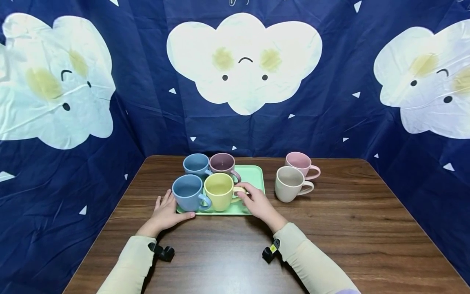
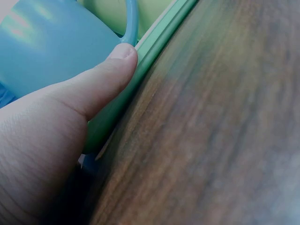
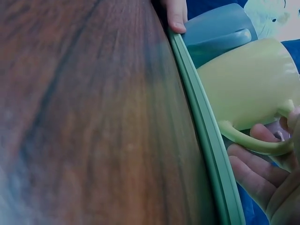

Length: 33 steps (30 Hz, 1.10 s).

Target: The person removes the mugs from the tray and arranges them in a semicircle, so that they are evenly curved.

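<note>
My right hand [image 1: 257, 203] holds the yellow mug [image 1: 217, 198] by its handle, with fingers around the handle in the right wrist view. The mug stands at the front of a light green tray [image 1: 254, 175]. To its left is the front blue mug [image 1: 186, 197], its handle turned toward the yellow one. At the tray's front left corner lies my left hand [image 1: 166, 213], fingers spread; its thumb [image 2: 105, 79] rests along the tray's rim beside the blue mug. Behind stand another blue mug [image 1: 196, 164] and a purple mug [image 1: 222, 163] on the tray.
Right of the tray, a white mug [image 1: 287, 190] and a pink mug [image 1: 298, 161] stand close together on the wooden table [image 1: 352, 212], handles pointing right. A dark blue curtain [image 1: 154, 122] with cloud prints hangs behind the table's back edge and along both sides.
</note>
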Each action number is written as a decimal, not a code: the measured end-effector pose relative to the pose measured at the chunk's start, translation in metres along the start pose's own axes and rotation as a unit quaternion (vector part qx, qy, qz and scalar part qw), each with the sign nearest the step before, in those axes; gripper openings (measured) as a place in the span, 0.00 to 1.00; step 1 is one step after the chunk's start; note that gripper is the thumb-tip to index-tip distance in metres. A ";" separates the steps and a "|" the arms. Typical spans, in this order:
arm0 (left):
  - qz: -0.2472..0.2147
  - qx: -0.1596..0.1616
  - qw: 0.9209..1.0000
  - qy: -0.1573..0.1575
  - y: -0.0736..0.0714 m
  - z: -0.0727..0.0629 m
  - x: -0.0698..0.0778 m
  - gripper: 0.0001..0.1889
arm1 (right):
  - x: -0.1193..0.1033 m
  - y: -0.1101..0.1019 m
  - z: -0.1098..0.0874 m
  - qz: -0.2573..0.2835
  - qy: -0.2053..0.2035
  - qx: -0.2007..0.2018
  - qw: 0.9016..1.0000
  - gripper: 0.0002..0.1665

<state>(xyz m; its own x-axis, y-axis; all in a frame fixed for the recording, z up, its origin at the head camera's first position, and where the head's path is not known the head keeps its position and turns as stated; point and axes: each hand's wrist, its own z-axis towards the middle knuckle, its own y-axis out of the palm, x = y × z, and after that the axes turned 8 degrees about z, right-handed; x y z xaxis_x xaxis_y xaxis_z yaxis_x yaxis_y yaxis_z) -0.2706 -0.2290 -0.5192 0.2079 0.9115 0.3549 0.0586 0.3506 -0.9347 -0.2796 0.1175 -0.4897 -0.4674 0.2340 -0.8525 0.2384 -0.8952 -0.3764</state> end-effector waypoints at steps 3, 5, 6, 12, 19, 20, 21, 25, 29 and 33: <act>0.000 0.002 1.000 0.000 0.000 0.000 0.000 0.64 | 0.000 0.000 0.001 0.007 0.000 0.004 1.000 0.14; -0.001 0.003 1.000 0.001 0.000 -0.001 0.002 0.64 | 0.000 0.001 0.001 0.003 0.003 0.007 1.000 0.14; 0.000 0.002 1.000 0.000 0.001 -0.001 0.002 0.64 | 0.000 0.001 0.001 -0.002 0.004 0.010 1.000 0.14; 0.002 0.001 1.000 -0.001 -0.001 -0.002 0.003 0.63 | 0.000 0.005 0.006 -0.007 0.014 0.028 0.999 0.12; 0.005 0.004 1.000 0.000 0.000 -0.001 0.002 0.63 | -0.002 0.010 0.008 0.014 0.034 0.055 0.998 0.09; 0.004 0.004 1.000 0.001 0.000 -0.001 0.002 0.63 | -0.002 0.011 0.008 0.015 0.036 0.058 0.998 0.09; 0.003 0.004 1.000 0.001 0.000 -0.001 0.002 0.63 | -0.003 0.011 0.008 0.018 0.038 0.062 0.997 0.09; -0.001 0.011 1.000 0.004 0.000 -0.002 0.002 0.64 | -0.006 0.012 0.009 0.037 0.044 0.080 0.995 0.09; -0.003 0.018 1.000 0.006 -0.001 -0.002 0.001 0.63 | -0.009 0.011 0.010 0.055 0.040 0.096 0.993 0.09; 0.000 0.011 1.000 0.005 0.002 -0.002 -0.001 0.63 | -0.013 0.005 0.009 0.073 0.046 0.100 0.991 0.09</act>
<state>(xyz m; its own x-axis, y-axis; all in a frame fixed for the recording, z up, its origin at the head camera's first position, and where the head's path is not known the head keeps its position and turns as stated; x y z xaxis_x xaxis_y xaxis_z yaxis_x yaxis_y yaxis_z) -0.2689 -0.2294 -0.5209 0.2179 0.9093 0.3546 0.0370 0.3554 -0.9340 -0.2799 0.1062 -0.4770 -0.3595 0.1222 -0.9251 0.1191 -0.9773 -0.1754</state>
